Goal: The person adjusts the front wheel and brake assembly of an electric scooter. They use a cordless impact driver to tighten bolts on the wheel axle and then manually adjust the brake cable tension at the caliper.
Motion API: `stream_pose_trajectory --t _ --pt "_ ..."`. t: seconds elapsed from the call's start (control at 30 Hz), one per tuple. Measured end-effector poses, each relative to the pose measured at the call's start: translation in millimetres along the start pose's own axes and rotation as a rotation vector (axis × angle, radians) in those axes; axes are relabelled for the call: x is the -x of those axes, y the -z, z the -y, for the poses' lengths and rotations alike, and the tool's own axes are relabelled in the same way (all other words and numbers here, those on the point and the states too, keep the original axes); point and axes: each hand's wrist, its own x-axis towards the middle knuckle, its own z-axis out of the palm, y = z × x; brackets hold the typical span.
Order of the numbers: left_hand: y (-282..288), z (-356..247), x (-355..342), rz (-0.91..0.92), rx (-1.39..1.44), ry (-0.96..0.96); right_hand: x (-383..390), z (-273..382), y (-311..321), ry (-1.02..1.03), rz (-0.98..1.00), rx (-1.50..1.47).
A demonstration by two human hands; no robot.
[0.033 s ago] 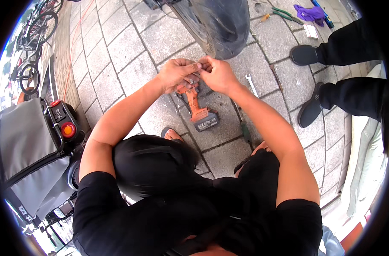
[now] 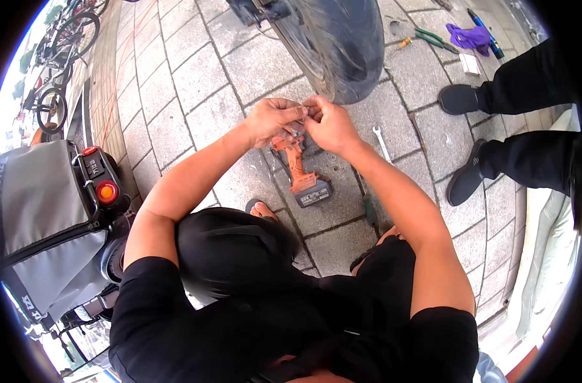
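Both hands meet in front of a dark rubber tyre (image 2: pixel 335 51), over an orange cordless power tool (image 2: pixel 294 159) with a dark battery lying on the paving. My left hand (image 2: pixel 272 121) and my right hand (image 2: pixel 326 124) have their fingertips pinched together around something small, too hidden to name. To the right of my right hand lies a silver spanner (image 2: pixel 381 143), and below it, nearer my foot, lies a green-handled tool (image 2: pixel 369 207).
Right: another person's legs and shoes (image 2: pixel 463 172), pliers (image 2: pixel 434 38), a purple cloth (image 2: pixel 470 37), a blue tube (image 2: pixel 492 41), a small white packet (image 2: pixel 470 64) and a pale padded item (image 2: pixel 540 255). Left: a grey box bag (image 2: pixel 36 198) with a red-orange light, and bicycles (image 2: pixel 67 45).
The whole view has shifted slightly, with the tyre, tools and hands sitting a little lower and further right. The hands remain pinched together.
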Motion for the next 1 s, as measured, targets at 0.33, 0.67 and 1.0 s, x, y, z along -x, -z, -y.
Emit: stream_pose_trajectory --t 0.33,0.67,1.0 --pt "69.2 -87.8 44.3 -0.359 0.189 -0.682 -11.9 -20.4 63.7 -0.303 -0.187 -0.068" --pt "30.8 -111.0 50.7 -0.361 0.083 -0.704 -88.5 104.1 117.8 0.076 -0.306 -0.695" --pt "21.0 -111.1 46.0 -0.342 0.284 -0.687 -97.5 124.6 125.8 -0.017 -0.217 -0.676"
